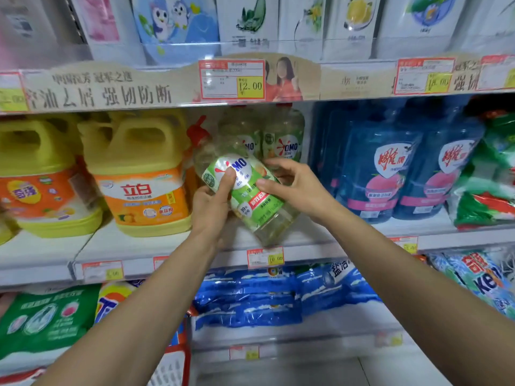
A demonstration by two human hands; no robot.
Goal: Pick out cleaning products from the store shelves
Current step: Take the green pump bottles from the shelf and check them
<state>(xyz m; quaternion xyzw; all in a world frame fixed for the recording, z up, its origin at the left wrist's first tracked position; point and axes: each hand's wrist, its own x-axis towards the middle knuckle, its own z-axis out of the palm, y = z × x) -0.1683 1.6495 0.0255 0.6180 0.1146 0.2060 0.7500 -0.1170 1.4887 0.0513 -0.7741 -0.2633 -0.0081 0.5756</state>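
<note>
2 yellow jugs (145, 174) with orange labels are standing on the left of the middle shelf (306, 254), and 2 dark blue bottles (384, 168) are standing on its right, with green and white bags (490, 190) piling up beyond them. Between the jugs and the blue bottles, 2 clear OMO bottles (284, 137) are standing upright at the back of the gap. In front of them, the held OMO bottle (245, 190) is tilting, its red cap (196, 132) pointing up and left just beside the nearer yellow jug and its base hanging low and right over the shelf's front edge. The left hand (211, 207) is gripping the bottle from below, thumb pressing on the green label, while the right hand (295, 188) is curling its thumb and fingers round the bottle's right side. A price tag (265, 257) is sitting on the shelf lip just under the base. Overhead, the upper shelf strip (111, 90) is closing in near the cap, and blue bags (264, 296) are lying on the shelf below; the side toward the person is lying open.
</note>
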